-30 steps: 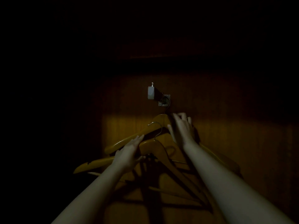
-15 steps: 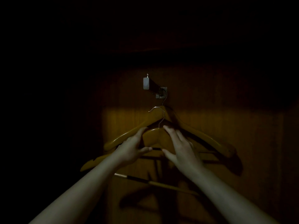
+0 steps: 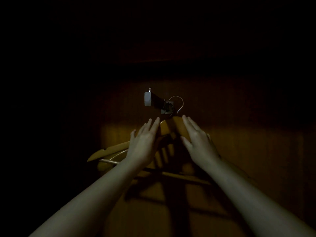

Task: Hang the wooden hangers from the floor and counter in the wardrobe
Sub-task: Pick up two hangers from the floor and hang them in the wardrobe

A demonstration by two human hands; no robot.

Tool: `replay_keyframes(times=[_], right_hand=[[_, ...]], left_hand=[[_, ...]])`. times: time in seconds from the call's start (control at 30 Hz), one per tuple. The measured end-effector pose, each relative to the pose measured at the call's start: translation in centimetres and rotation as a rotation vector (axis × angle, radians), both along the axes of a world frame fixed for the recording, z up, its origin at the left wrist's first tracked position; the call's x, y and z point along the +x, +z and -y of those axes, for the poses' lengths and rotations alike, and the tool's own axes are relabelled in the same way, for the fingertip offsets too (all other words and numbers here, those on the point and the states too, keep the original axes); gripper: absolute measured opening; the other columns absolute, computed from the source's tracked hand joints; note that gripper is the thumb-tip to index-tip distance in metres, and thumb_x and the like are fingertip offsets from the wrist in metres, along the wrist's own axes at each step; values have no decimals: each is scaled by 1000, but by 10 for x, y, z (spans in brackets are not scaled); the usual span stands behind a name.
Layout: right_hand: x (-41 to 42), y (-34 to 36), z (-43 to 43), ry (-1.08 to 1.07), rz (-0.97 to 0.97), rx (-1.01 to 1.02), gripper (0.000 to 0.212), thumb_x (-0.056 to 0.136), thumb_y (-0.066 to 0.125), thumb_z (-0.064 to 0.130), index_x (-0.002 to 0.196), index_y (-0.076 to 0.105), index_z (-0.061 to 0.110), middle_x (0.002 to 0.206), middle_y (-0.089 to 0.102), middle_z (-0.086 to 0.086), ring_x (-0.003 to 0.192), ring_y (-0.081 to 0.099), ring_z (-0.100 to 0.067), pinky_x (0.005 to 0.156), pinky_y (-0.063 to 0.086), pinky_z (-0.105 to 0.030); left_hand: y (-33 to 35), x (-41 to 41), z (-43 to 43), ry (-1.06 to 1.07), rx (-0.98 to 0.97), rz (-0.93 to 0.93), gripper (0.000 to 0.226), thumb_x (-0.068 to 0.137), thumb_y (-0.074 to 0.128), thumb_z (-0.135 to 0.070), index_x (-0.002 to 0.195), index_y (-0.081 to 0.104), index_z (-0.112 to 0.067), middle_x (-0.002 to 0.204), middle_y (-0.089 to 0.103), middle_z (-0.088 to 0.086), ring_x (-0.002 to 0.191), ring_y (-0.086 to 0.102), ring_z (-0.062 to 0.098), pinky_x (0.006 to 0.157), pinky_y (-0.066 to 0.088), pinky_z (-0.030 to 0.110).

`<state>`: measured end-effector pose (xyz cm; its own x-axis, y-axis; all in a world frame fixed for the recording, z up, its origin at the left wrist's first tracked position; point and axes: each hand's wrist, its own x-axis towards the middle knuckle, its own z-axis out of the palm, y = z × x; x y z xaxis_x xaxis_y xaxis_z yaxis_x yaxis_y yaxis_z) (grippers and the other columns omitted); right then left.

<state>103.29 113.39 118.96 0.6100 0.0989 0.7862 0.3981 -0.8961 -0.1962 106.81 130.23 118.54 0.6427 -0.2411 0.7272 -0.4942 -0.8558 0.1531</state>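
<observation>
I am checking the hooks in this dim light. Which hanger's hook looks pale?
The hanger by the right hand: its pale wire hook curves up right of the rail. The other hook, at the rail, looks dark.

The bare left arm (image 3: 95, 194) and right arm (image 3: 248, 194) stretch forward and up, drawing closer toward the wrists. The left hand (image 3: 142, 144) is spread, fingers straight, thumb out. The right hand (image 3: 199, 141) mirrors it, fingers uncurled.
</observation>
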Motion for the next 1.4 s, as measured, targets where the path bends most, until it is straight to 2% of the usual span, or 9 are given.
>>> replay_keyframes(times=[0.2, 0.4, 0.5, 0.67, 0.8, 0.93, 1.07, 1.27, 1.4], right_hand=[[29, 18, -11, -55, -57, -20, 73, 91, 48, 1, 148, 10, 25, 156, 20, -1, 136, 33, -29, 107, 34, -39], [47, 5, -17, -28, -130, -45, 57, 93, 50, 19, 145, 26, 19, 153, 26, -2, 134, 38, -27, 109, 37, -42], [49, -2, -18, -42, -124, -29, 56, 95, 46, 20, 146, 23, 17, 154, 24, -2, 139, 30, -20, 117, 17, -39], [43, -4, -22, -58, -99, 21, 59, 96, 46, 21, 147, 19, 13, 154, 26, -4, 141, 27, -18, 117, 13, -32], [33, -8, -22, -60, -86, 51, 63, 96, 46, 24, 148, 13, 16, 155, 25, -3, 142, 23, -17, 118, 8, -33], [30, -10, -15, -162, -126, -88, 61, 97, 39, 36, 148, 9, 26, 159, 3, 4, 146, -1, -16, 117, 0, -45], [6, -26, -12, -106, 20, -120, 58, 97, 34, 41, 148, 16, 21, 158, 10, 3, 146, 4, -16, 120, 6, -41], [-36, -67, -17, -155, -95, -236, 53, 97, 35, 40, 146, 24, 25, 154, 25, 1, 146, 6, -17, 118, 5, -34], [-70, -109, -22, -152, -168, -216, 48, 96, 39, 39, 142, 34, 28, 155, 23, 8, 145, 9, -14, 117, 6, -33]], left_hand=[[8, 28, 1, -9, -105, -49, 65, 95, 42, -20, 148, 5, -28, 157, 19, 5, 143, 21, 21, 115, 22, 52], [-18, 47, -8, -42, -176, -90, 59, 96, 41, -24, 146, 10, -31, 150, 35, 3, 135, 39, 21, 107, 37, 50], [-23, 52, -7, -25, -177, -21, 58, 96, 41, -23, 146, 12, -29, 147, 39, 1, 135, 38, 18, 109, 32, 52], [-24, 50, -2, 12, -203, -53, 55, 98, 35, -28, 147, 11, -27, 148, 35, 0, 139, 30, 18, 115, 17, 55], [-22, 44, 0, 110, -132, -167, 60, 98, 27, -41, 148, 0, -23, 158, 10, 2, 146, 8, 20, 116, 5, 53], [-34, 29, -3, 173, -115, -152, 69, 96, 28, -48, 148, -10, -22, 159, -10, 0, 146, -9, 18, 117, -1, 48], [-57, 6, -13, 88, -76, -108, 66, 96, 28, -47, 148, -8, -25, 159, -11, -4, 145, -12, 13, 117, -4, 43], [-93, -29, -29, -94, 66, -127, 58, 97, 24, -47, 148, 3, -29, 159, -2, -8, 145, -7, 6, 116, -5, 35], [-130, -55, -38, -240, 222, -51, 68, 85, 3, -54, 148, 12, -29, 158, 11, -9, 138, -5, -2, 112, -2, 28]])
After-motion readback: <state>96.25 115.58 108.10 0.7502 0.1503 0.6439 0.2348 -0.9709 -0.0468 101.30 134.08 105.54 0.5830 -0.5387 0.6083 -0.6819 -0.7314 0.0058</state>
